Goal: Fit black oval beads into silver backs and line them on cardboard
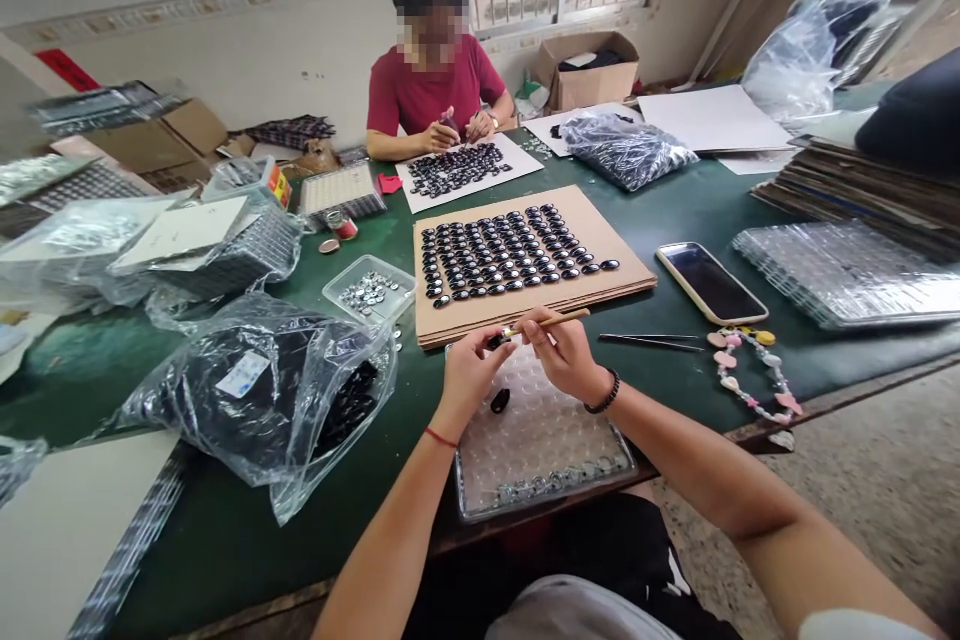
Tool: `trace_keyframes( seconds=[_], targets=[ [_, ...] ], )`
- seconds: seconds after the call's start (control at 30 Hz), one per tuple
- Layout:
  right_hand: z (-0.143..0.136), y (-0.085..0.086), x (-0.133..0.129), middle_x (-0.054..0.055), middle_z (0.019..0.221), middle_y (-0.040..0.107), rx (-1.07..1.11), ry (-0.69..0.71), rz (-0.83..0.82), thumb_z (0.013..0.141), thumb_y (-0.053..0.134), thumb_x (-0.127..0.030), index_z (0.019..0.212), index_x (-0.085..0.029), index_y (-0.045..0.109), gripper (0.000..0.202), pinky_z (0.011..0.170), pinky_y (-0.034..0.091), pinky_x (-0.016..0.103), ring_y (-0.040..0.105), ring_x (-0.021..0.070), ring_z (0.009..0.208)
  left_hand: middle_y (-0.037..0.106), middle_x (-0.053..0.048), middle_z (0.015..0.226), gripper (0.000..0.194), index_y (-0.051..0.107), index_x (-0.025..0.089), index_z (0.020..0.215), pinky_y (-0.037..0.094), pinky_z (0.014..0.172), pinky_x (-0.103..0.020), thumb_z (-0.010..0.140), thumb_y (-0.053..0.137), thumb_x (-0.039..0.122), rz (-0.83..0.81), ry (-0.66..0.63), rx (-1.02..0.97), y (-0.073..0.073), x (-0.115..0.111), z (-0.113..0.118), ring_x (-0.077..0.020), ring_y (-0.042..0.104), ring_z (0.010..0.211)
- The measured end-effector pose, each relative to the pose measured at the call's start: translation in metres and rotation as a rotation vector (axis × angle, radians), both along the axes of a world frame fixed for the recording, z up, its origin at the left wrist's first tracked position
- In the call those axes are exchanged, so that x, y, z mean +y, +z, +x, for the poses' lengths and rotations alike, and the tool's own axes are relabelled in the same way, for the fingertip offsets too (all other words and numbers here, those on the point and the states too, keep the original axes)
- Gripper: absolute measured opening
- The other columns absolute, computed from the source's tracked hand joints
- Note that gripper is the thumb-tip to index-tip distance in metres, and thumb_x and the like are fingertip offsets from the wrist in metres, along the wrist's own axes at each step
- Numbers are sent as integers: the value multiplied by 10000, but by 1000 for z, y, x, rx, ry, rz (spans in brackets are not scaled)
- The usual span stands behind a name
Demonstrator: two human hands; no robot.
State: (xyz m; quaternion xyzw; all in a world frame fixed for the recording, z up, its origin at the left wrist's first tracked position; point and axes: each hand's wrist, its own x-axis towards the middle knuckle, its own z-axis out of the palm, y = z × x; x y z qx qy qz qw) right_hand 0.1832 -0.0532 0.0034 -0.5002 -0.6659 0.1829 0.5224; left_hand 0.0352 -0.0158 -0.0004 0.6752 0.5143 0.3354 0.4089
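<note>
My left hand (472, 372) pinches a small black oval piece (495, 341) between thumb and fingers. In my right hand (566, 357) is a thin brush with a wooden handle (568, 317), its tip up against the black piece. Both hands are over a clear plastic tray (547, 450) marked with round shapes; a row of small clear rings shows along its near edge. Another black oval (500, 401) lies loose on the tray. Just beyond, a stack of cardboard sheets (600, 220) carries rows of glossy black ovals (495, 257).
Left are a plastic bag of black pieces (247, 390) and a tub of small silver discs (409, 292). Tweezers (651, 341), a phone (711, 282) and a bead string (724, 360) lie right. Opposite, a person in a red shirt (382, 95) works over another sheet of black pieces.
</note>
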Motion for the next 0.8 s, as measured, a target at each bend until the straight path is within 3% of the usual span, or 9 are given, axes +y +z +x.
trace_keyframes(
  seconds=[0.2,0.53,0.8],
  targets=[
    [-3,2,0,57,742,602,-126,53,19,908,335,-299,802,-193,532,248,612,394,263,543,154,658,485,46,533,352,673,140,923,224,442,-204,656,643,366,-60,-89,-71,-1,3,0,-67,286,453],
    [-3,1,0,57,710,590,-194,38,-23,906,328,-268,797,-188,503,221,581,371,259,511,151,599,466,43,544,356,668,149,941,233,457,-203,661,635,368,-65,-79,-72,-3,4,-2,-73,295,470],
    [-3,3,0,67,741,596,-225,40,-35,909,316,-255,804,-183,491,216,604,376,260,546,166,664,394,52,509,372,665,130,961,206,437,-198,668,637,357,-72,-74,-82,-2,4,0,-66,264,461]
  ],
)
